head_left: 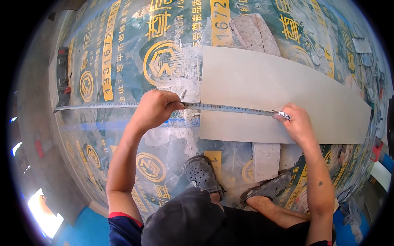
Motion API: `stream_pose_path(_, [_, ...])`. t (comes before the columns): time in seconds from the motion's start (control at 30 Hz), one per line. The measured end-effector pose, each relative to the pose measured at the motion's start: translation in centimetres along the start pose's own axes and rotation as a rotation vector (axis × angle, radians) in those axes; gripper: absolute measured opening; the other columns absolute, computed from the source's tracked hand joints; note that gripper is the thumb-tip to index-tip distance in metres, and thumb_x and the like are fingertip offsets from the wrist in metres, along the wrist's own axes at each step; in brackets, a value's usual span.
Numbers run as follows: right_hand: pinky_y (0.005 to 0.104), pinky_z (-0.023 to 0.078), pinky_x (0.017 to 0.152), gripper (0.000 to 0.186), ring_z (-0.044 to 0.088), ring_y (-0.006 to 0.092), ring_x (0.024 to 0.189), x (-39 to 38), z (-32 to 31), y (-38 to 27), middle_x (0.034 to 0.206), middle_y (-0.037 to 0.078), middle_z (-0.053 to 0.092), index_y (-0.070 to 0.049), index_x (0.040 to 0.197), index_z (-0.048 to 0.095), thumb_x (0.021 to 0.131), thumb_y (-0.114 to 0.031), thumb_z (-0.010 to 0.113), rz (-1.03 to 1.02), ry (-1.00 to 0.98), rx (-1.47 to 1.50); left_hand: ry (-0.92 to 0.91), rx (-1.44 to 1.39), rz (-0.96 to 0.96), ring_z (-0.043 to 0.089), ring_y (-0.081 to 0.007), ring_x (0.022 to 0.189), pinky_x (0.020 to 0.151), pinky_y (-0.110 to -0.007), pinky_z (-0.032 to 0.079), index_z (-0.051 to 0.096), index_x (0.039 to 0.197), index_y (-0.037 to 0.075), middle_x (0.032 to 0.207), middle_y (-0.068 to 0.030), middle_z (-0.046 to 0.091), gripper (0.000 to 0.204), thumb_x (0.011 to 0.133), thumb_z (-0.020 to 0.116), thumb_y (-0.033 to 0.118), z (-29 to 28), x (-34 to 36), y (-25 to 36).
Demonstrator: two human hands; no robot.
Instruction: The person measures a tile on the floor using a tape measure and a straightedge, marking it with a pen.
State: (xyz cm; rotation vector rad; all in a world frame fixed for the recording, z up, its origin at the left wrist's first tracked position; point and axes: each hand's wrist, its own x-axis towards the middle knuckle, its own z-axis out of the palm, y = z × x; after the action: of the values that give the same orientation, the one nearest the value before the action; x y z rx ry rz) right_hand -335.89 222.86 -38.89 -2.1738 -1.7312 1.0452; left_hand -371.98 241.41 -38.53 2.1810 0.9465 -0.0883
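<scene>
A metal tape measure (230, 108) is pulled out straight from the far left across the floor sheet and onto a large beige tile (246, 78). My left hand (158, 107) pinches the blade between thumb and fingers, just left of the tile's edge. Over the tile, my right hand (294, 122) grips a slim, pale pen (283, 115). Its dark tip points left, at the right end of the visible blade. The tape's case cannot be made out.
Blocks, one at the back (254, 33) and one at the front (266, 162), show from under the tile. A printed green protective sheet (135, 49) covers the floor. A black-and-red tool (62, 76) lies along the left edge. My shoes (201, 172) stand near the tile's front edge.
</scene>
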Motion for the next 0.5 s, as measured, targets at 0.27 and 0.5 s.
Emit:
stream_pose_path(0.27, [0.0394,0.048,0.069,0.028,0.062,0.0322,0.077,2.3,2.8,-1.6,0.086,0.012,0.063,-0.002,0.095,0.063,0.080,-0.020,0.077,0.137,0.231,0.144,-0.051,-0.016,-0.031,0.064,-0.0343,0.078,0.070,-0.040,0.049,0.071,0.090,0.002,0.080,-0.0153,0.068,0.014,0.082,0.071,0.014,-0.5,2.6,0.8])
stream_pose_path(0.5, [0.0408,0.048,0.071,0.030,0.061,0.0313,0.079,4.6,4.6,-3.2,0.094,0.011,0.060,-0.003,0.098,0.062,0.078,-0.018,0.079,0.005,0.382,0.123,-0.092,-0.050,-0.031,0.067,-0.0323,0.079,0.072,-0.038,0.051,0.073,0.097,0.002,0.085,-0.0159,0.071,0.018,0.081,0.069,0.009,0.8,5.2,1.0])
